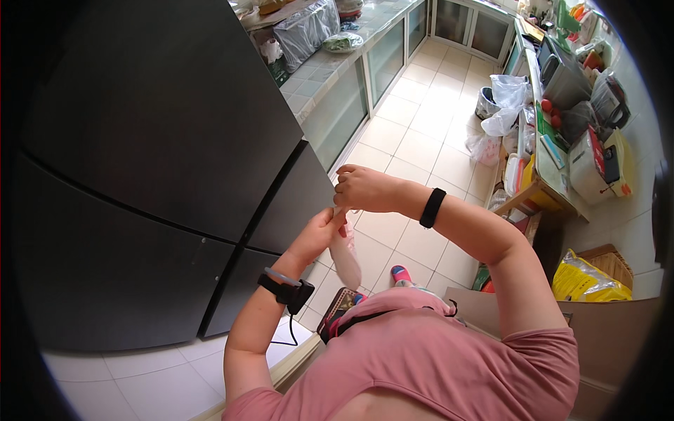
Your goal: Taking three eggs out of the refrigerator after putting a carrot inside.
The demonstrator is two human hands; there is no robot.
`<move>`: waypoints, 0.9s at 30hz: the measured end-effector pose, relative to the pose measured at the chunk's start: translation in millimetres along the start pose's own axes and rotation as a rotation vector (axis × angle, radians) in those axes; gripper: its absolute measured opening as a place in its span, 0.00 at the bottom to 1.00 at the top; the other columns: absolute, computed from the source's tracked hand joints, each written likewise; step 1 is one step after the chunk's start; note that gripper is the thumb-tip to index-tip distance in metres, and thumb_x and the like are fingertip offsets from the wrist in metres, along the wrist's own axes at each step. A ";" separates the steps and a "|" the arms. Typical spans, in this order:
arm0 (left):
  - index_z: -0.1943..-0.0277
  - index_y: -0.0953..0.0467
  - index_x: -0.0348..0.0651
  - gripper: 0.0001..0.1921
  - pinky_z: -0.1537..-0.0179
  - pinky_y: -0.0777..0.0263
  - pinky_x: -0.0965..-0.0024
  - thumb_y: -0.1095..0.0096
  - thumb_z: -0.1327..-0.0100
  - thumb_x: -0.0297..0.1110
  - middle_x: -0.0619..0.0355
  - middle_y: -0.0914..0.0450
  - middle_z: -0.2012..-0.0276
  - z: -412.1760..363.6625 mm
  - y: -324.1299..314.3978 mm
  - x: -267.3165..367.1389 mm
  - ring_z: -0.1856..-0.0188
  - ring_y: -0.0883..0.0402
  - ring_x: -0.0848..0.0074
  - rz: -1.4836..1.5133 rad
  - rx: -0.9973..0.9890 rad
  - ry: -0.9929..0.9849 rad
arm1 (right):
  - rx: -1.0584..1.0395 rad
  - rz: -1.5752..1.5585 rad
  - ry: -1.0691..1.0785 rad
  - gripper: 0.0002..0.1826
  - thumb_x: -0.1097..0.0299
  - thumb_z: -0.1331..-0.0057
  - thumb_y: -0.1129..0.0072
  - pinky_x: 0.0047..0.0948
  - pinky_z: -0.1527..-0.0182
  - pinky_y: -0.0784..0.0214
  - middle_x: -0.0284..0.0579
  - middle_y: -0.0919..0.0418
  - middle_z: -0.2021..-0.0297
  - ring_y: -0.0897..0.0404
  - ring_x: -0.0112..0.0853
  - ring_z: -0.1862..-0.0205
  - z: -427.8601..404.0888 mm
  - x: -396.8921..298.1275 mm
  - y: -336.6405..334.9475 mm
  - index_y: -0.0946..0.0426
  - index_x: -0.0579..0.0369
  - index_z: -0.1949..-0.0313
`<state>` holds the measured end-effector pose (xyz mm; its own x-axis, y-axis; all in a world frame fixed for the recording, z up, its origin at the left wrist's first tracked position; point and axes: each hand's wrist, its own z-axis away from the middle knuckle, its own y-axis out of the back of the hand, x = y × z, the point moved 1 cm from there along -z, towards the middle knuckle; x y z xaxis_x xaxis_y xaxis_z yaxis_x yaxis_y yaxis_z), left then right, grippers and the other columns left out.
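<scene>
A pinkish-white plastic bag (346,261) hangs below my left hand (322,231), which grips its gathered top between thumb and fingers. My right hand (363,190) is just above, curled with the fingers bent at the neck of the bag; part of its grip is hidden behind the knuckles. Both hands meet in front of the lower edge of a dark grey refrigerator (158,131). What the bag holds cannot be made out.
A tiled counter (310,84) with a covered plate (343,42) runs behind the refrigerator. To the right stands a crowded wooden table (571,194), with plastic bags (484,147) and a bin (486,103) beside it. A yellow package (587,279) lies at the lower right.
</scene>
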<state>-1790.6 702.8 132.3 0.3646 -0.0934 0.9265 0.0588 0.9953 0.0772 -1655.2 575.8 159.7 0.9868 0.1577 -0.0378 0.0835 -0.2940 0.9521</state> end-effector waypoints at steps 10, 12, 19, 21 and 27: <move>0.69 0.22 0.42 0.09 0.63 0.29 0.63 0.35 0.43 0.38 0.54 0.21 0.71 -5.9 8.6 -9.9 0.65 0.22 0.61 -0.856 0.301 -0.324 | -0.480 -0.705 -0.477 0.15 0.60 0.33 0.50 0.33 0.65 0.30 0.44 0.22 0.74 0.21 0.36 0.70 16.6 0.3 -0.1 0.22 0.59 0.61; 0.66 0.22 0.41 0.10 0.64 0.29 0.63 0.33 0.44 0.37 0.53 0.21 0.69 -9.0 8.8 -6.9 0.65 0.22 0.61 -0.973 0.337 -0.189 | -0.446 -0.805 -0.539 0.16 0.60 0.31 0.51 0.32 0.67 0.30 0.43 0.22 0.74 0.22 0.34 0.72 17.7 0.0 -3.5 0.23 0.61 0.61; 0.64 0.23 0.37 0.10 0.62 0.28 0.68 0.32 0.44 0.34 0.54 0.22 0.68 -24.6 13.3 -32.5 0.66 0.22 0.69 -0.578 0.170 -0.138 | -0.318 -1.102 -0.732 0.19 0.54 0.31 0.52 0.26 0.74 0.37 0.38 0.28 0.76 0.31 0.25 0.76 15.2 -1.0 -13.2 0.22 0.58 0.61; 0.64 0.24 0.34 0.10 0.61 0.27 0.71 0.33 0.41 0.32 0.56 0.22 0.68 -27.2 11.4 -34.0 0.66 0.22 0.75 -0.303 0.056 -0.113 | -0.335 -1.112 -0.776 0.19 0.53 0.32 0.52 0.24 0.75 0.39 0.36 0.31 0.77 0.34 0.24 0.78 17.5 -1.6 -15.2 0.22 0.58 0.61; 0.61 0.22 0.33 0.09 0.63 0.23 0.72 0.35 0.38 0.31 0.56 0.22 0.62 -37.6 6.1 -20.2 0.65 0.21 0.77 -0.406 0.024 0.087 | -0.151 -1.746 -0.834 0.20 0.55 0.32 0.52 0.23 0.76 0.46 0.29 0.38 0.81 0.41 0.20 0.79 45.6 11.9 -48.2 0.23 0.63 0.65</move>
<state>-1762.7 709.8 100.2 0.3933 -0.4790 0.7847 0.1922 0.8775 0.4394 -1641.1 548.9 99.5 -0.3457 -0.2903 -0.8923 0.9266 -0.2557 -0.2758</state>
